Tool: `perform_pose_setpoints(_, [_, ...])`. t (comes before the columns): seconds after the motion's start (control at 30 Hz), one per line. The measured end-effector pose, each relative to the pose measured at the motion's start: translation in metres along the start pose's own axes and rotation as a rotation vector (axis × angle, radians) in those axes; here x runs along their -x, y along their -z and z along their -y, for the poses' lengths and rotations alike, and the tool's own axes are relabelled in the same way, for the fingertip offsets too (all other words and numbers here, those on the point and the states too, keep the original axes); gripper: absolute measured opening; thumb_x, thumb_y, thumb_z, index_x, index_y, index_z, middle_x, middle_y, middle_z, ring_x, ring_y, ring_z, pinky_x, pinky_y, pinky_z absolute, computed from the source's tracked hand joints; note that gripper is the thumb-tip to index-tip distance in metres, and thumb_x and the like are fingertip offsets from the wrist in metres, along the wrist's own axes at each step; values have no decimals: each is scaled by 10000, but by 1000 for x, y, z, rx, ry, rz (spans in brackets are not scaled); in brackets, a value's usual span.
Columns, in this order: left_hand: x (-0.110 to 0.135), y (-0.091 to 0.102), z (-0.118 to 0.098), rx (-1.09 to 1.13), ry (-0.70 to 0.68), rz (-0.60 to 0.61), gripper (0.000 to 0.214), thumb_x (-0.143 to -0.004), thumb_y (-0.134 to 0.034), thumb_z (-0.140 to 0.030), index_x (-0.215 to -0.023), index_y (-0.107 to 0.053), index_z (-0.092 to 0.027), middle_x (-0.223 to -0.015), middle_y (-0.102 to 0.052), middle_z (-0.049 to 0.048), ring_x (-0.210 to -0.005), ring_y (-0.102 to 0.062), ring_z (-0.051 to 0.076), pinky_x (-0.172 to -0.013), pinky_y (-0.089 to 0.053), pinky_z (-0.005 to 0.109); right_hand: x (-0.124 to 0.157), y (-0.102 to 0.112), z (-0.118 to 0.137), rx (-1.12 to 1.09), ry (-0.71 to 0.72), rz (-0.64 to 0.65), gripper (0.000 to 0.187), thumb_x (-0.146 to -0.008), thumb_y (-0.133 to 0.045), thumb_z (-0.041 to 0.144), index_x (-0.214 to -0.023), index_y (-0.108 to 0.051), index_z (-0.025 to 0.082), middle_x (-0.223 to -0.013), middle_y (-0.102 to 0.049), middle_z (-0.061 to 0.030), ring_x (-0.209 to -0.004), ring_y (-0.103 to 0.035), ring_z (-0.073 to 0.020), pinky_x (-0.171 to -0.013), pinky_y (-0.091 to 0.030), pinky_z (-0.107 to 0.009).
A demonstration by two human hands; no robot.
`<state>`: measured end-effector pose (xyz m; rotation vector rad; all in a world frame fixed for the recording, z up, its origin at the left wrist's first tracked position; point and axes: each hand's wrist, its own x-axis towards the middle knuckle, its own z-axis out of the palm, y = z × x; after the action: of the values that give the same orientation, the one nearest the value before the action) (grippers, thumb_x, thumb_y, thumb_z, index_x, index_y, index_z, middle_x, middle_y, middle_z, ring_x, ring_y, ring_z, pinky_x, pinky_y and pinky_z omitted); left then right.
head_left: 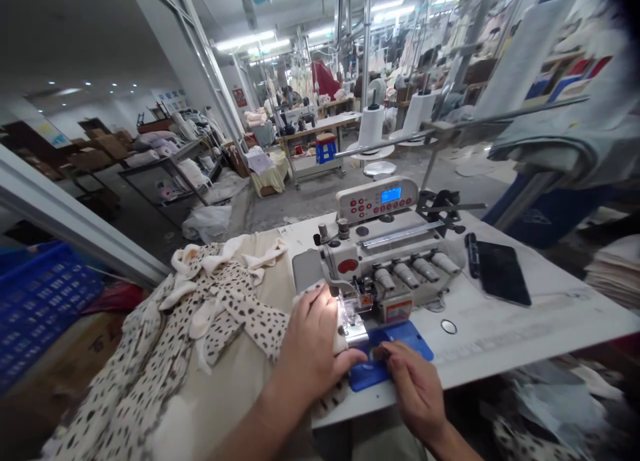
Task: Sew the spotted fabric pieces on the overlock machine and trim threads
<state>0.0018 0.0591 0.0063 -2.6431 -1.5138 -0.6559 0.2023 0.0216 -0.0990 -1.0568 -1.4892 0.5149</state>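
Observation:
My left hand (311,347) lies over cream fabric with dark spots (220,307), fingers curled and pressing it against the presser foot of a white overlock sewing machine (385,261). My right hand (413,384) rests on the blue plate (400,344) in front of the needle, fingertips pinched at the fabric edge. The spotted fabric piles up to the left across the table and hangs off its edge. What lies under the fingertips is hidden.
A black phone (500,273) lies on the white table (550,314) right of the machine. A blue crate (40,301) stands at the left. Thread cones (371,124), racks, tables and piles of cloth fill the workshop behind.

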Motion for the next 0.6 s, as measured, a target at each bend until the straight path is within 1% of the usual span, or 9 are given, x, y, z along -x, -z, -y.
perform_pose_setpoints(0.1, [0, 2, 2, -17, 3, -23, 851, -715, -729, -697, -1298, -536, -108, -1376, -554, 213, -1286, -479, 379, -1062, -437, 577, -2, 0, 2, -3, -38, 6, 257, -1006, -485, 306, -998, -726, 215, -843, -727, -86, -791, -697, -246, -663, -543, -327])
perform_pose_setpoints(0.17, [4, 4, 0, -53, 15, -37, 802, -765, -694, -678, -1312, -539, -113, -1399, -537, 216, -1267, -483, 380, -1029, -447, 578, -2, -1, 2, -44, -69, 5, 276, -1011, -475, 378, -953, -682, 205, -795, -676, -68, -734, -656, -226, -637, -522, -317])
perform_pose_setpoints(0.2, [6, 5, -1, -71, 25, -39, 725, -815, -674, -631, -1317, -542, -125, -1410, -531, 207, -1250, -492, 372, -1008, -457, 571, -3, -1, 2, -78, -77, 4, 305, -1007, -471, 433, -902, -645, 205, -762, -633, -52, -691, -619, -212, -612, -503, -310])
perform_pose_setpoints(0.27, [11, 8, -3, -87, 39, -41, 489, -929, -604, -464, -1311, -554, -162, -1402, -545, 171, -1186, -523, 337, -967, -474, 541, -4, -3, 4, -136, -78, 35, 360, -986, -483, 508, -782, -541, 217, -711, -538, -16, -629, -533, -184, -568, -456, -292])
perform_pose_setpoints(0.33, [15, 10, -2, -56, 51, -39, 329, -985, -506, -269, -1300, -558, -189, -1347, -583, 131, -1110, -548, 285, -944, -487, 488, -5, -6, 7, -137, -77, 89, 378, -983, -511, 477, -705, -461, 225, -693, -487, 2, -624, -495, -168, -569, -428, -279])
perform_pose_setpoints(0.37, [16, 11, -2, -32, 60, -43, 323, -986, -471, -201, -1298, -553, -193, -1319, -594, 120, -1088, -551, 267, -941, -490, 465, -6, -9, 10, -119, -86, 118, 373, -988, -518, 434, -687, -454, 224, -699, -498, -1, -639, -505, -167, -589, -431, -278])
perform_pose_setpoints(0.43, [18, 14, 0, 5, 85, -47, 338, -972, -455, -148, -1296, -542, -192, -1283, -600, 113, -1081, -550, 254, -946, -491, 442, -5, -15, 15, -85, -131, 149, 333, -994, -521, 378, -703, -513, 216, -740, -566, -22, -687, -554, -176, -646, -460, -281])
perform_pose_setpoints(0.53, [20, 19, 0, 29, 104, -19, 315, -951, -514, -178, -1263, -549, -198, -1243, -611, 109, -1069, -555, 268, -934, -497, 450, -2, -25, 24, -113, -274, 102, 246, -950, -592, 429, -895, -655, 197, -891, -695, -78, -814, -645, -224, -752, -517, -308])
perform_pose_setpoints(0.6, [21, 23, -3, 64, 115, 13, 297, -934, -534, -172, -1227, -563, -207, -1188, -630, 97, -1044, -567, 269, -921, -502, 450, 0, -31, 29, -175, -397, 83, 320, -895, -656, 475, -1011, -692, 178, -979, -736, -108, -897, -677, -262, -803, -537, -330])
